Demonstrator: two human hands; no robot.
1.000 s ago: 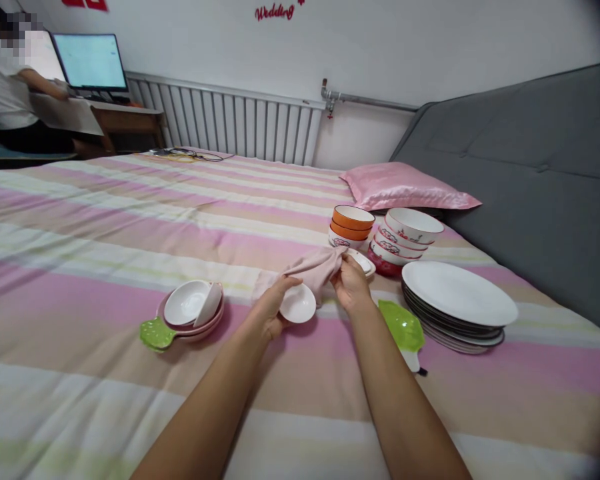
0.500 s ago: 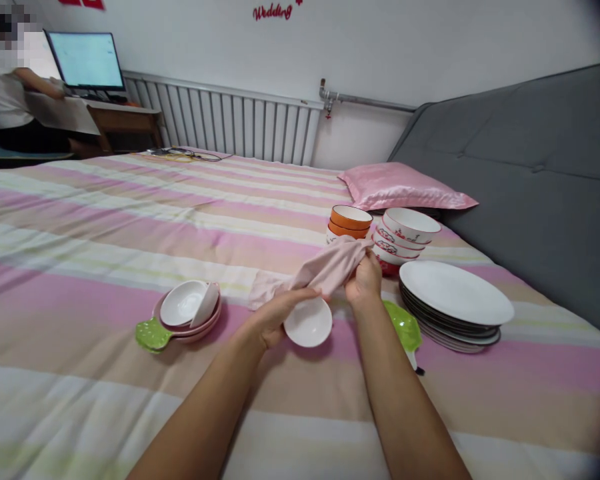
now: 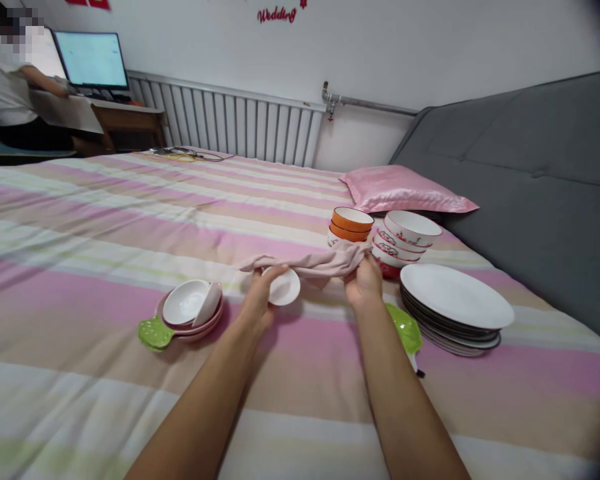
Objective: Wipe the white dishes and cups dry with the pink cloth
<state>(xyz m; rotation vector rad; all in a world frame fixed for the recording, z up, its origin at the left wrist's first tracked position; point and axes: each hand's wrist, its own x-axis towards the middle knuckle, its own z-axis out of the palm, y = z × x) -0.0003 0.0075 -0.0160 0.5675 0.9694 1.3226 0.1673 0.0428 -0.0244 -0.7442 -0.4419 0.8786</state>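
My left hand (image 3: 260,293) is closed on the rim of a small white dish (image 3: 286,288), its thumb over the near side. A pale pink cloth (image 3: 325,262) stretches behind the dish to my right hand (image 3: 364,279), whose fingers are closed round its right end. The cloth's left end passes behind my left hand; whether that hand grips it too I cannot tell. Left of my hands sits a stack of pink bowls (image 3: 211,327) with green leaf handles (image 3: 154,333), a white bowl and a white spoon (image 3: 207,303) on top. A green leaf-shaped dish (image 3: 405,327) lies partly behind my right forearm.
Beyond my right hand stand orange bowls (image 3: 351,225) and patterned white bowls (image 3: 411,230), stacked. A stack of plates (image 3: 457,297) is at the right. Farther off are a pink pillow (image 3: 405,188), grey headboard (image 3: 530,147), cables (image 3: 190,155) and a person (image 3: 5,93) at a monitor (image 3: 91,60).
My left hand has moved left and slightly away with the white dish, which now tilts more. The cloth is drawn out straighter between my hands. My right hand has barely moved.
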